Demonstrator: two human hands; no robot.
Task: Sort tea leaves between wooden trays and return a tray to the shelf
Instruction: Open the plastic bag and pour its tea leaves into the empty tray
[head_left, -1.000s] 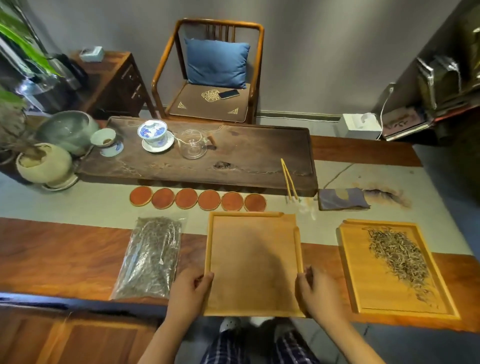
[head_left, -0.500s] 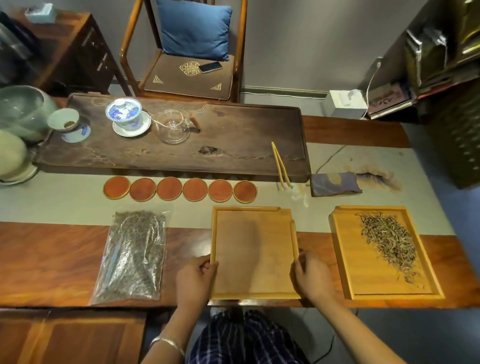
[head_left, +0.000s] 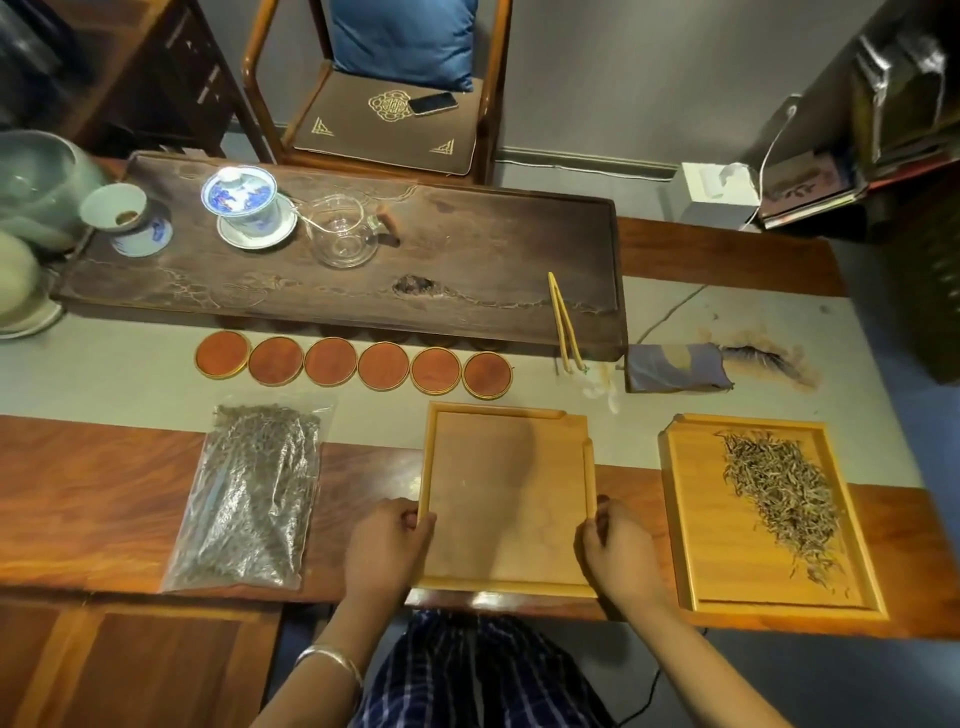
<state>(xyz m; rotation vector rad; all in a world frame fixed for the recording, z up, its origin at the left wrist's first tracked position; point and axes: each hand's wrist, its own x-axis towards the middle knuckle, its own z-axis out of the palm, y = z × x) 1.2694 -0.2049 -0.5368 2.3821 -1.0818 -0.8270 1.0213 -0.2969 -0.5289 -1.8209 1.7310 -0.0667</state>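
1. Far to the left of the left hand: a big grey-green bowl (head_left: 36, 182) and a small white cup (head_left: 114, 206) on a blue and white saucer.
2. Up and left of the left hand: a blue and white lidded cup (head_left: 240, 200) and a glass pitcher (head_left: 344, 231), both on the long dark tea board (head_left: 467, 270).
3. Just left of the left hand: a clear bag of tea leaves (head_left: 249, 493), flat on the wooden table (head_left: 78, 493).
4. Above both hands: six round red coasters (head_left: 353, 362) in a row, side by side.
5. Left hand (head_left: 384, 545): fingers curled round the left rim of the empty tray (head_left: 506, 499), thumb on top of the rim. Silver bangle (head_left: 328, 661) on that wrist.
6. Between the two hands: the empty tray, flat on the table, near edge close to the table's front edge.
7. Right hand (head_left: 621, 551): fingers curled on the right rim of the same tray, gripping it.
8. Up from the right hand: yellow tongs (head_left: 563, 325), leaning on the tea board's edge, and a folded grey cloth (head_left: 675, 368) beside them.
9. Right of the right hand: a second tray (head_left: 685, 519), flat on the table, with a heap of loose tea leaves (head_left: 782, 488) in it, more toward its right side.
10. Far behind, past the tea board: a wooden chair (head_left: 374, 104) with a blue cushion (head_left: 405, 36) and a phone (head_left: 432, 103) on the seat.
11. Low down, between the arms: checked blue trousers (head_left: 467, 670).
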